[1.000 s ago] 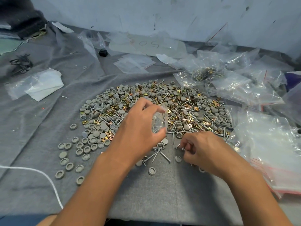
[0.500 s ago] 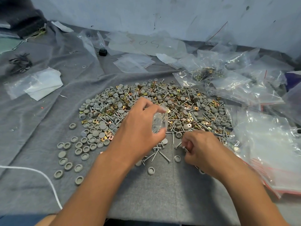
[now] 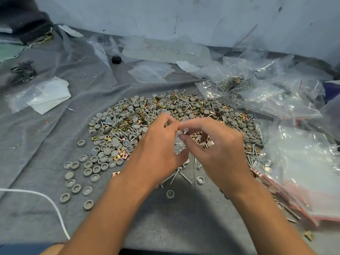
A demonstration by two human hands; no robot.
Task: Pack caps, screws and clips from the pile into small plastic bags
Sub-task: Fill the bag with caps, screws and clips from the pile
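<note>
Most of the work is still ahead, judging by how things lie. A broad pile (image 3: 174, 122) of grey caps, screws and brass-coloured clips covers the middle of the desk (image 3: 165, 223), which is draped in grey cloth. A loose scatter of caps (image 3: 86, 172) sits apart at the pile's near left, and a few stray screws (image 3: 181, 176) lie just near of the hands.

Some packing looks done. On the far right, a bag with mixed parts inside (image 3: 232, 83) lies among crumpled clear plastic, and a stack of red-striped bags (image 3: 301, 190) spreads along the near right edge; how many of those are filled is hard to tell through the glare. Flat empty bags (image 3: 150, 71) wait at the far middle.

At this moment both hands meet above the near side of the pile. The left hand (image 3: 158, 150) has its fingers curled around a small clear bag (image 3: 179, 144), holding it up. The right hand (image 3: 219, 150) is at the bag's mouth with thumb and fingers pinched together, and what appear to be screws (image 3: 197, 138) show between its fingers, probably being fed in, though the crowding of fingers leaves this uncertain.

So this looks like one bag in the middle of being loaded, with hundreds of pieces left on the cloth.
</note>
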